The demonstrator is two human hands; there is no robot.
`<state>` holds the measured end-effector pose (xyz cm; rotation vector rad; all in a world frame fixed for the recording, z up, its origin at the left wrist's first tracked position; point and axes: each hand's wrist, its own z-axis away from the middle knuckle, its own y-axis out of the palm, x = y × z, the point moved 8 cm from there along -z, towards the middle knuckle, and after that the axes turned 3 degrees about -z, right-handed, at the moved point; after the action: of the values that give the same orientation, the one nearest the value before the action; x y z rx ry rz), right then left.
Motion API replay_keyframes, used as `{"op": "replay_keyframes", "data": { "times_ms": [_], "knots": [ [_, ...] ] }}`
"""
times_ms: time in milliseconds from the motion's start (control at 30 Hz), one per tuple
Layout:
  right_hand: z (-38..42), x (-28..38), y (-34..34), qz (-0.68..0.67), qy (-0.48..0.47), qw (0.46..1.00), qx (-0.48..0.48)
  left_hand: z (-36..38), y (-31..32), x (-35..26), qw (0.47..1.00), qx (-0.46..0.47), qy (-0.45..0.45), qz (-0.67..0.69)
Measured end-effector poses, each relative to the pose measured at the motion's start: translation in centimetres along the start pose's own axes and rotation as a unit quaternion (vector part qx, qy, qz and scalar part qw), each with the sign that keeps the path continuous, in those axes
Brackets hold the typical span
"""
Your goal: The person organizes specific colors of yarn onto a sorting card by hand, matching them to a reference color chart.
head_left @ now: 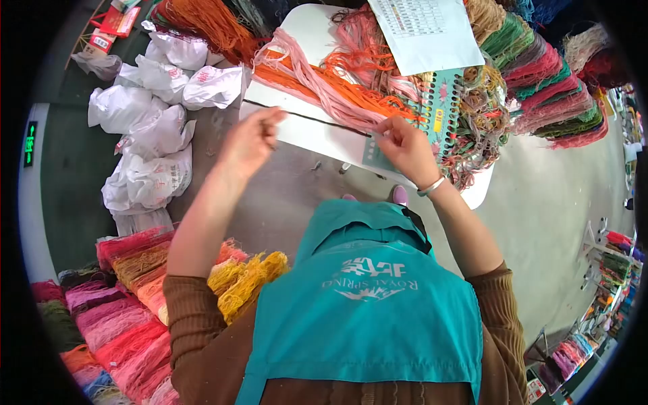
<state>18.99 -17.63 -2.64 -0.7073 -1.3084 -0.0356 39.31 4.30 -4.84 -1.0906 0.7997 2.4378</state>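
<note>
My left hand (pixel 251 140) is raised beside the front edge of the white table (pixel 302 138), its fingers curled together in a pinch. Whatever it holds, if anything, is too thin to see. My right hand (pixel 407 150) has its thumb and fingers pressed together at the lower end of a pink thread skein (pixel 315 88); what lies between them is hidden. Orange thread (pixel 358 94) lies under the pink skein. A dark narrow strip (pixel 317 120) crosses the table between my hands. Beside my right hand is a green card with holes along its edges (pixel 439 101), strung with threads.
A printed sheet (pixel 426 34) lies at the table's back. Mixed tangled threads (pixel 478 128) hang at its right edge. White plastic bags (pixel 158 131) are piled left. Coloured skeins (pixel 550 88) hang right, and more skeins (pixel 125 310) lie at lower left.
</note>
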Motion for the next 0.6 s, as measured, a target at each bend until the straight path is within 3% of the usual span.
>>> {"op": "replay_keyframes", "data": {
  "times_ms": [100, 233, 367, 467, 600],
  "knots": [
    [0.9, 3.9, 0.9, -0.253, -0.039, 0.967, -0.007, 3.4, 8.9, 0.6, 0.986, 0.155, 0.019, 0.06],
    [1.7, 6.8, 1.1, -0.365, -0.039, 0.93, -0.001, 5.2, 16.1, 1.0, 0.968, 0.228, 0.052, 0.087],
    [2.8, 6.5, 0.3, -0.405, 0.008, 0.914, -0.023, 5.5, 18.7, 1.6, 0.966, 0.24, 0.086, 0.05],
    [3.4, 4.9, 0.1, -0.53, 0.047, 0.846, -0.02, 5.4, 19.3, 2.0, 0.962, 0.248, 0.094, 0.057],
    [4.1, 3.3, -0.3, -0.594, 0.093, 0.798, -0.05, 4.5, 19.2, 2.9, 0.966, 0.234, 0.101, 0.049]
  ]
}}
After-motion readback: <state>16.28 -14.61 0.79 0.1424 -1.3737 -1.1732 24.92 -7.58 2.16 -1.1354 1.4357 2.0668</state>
